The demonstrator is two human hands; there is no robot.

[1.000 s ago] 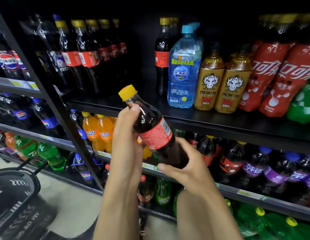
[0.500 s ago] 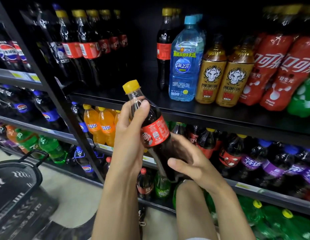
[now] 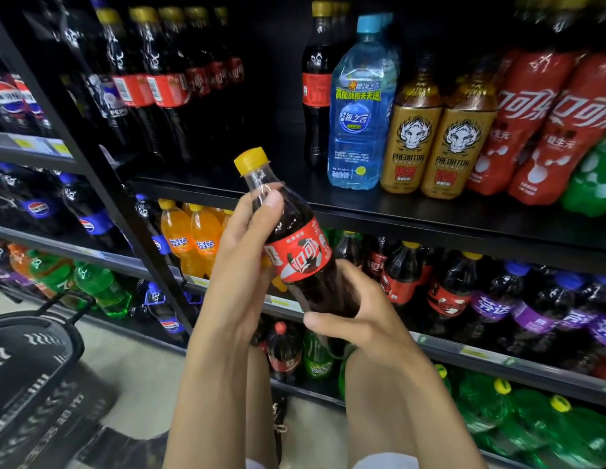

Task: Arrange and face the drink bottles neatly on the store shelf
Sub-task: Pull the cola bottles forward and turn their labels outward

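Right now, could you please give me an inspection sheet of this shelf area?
Surface: black shelf, bare gap left of the standing bottles.
Job's things: cola bottle, yellow cap, tilted, off the shelf, red label facing the camera.
Clutter: black basket on the floor, lower left.
Hands: left hand grips the bottle's upper part; right hand holds its base.
Cables: nothing seen.
Surroundings: water bottle, gold bottles, lower shelves stocked.
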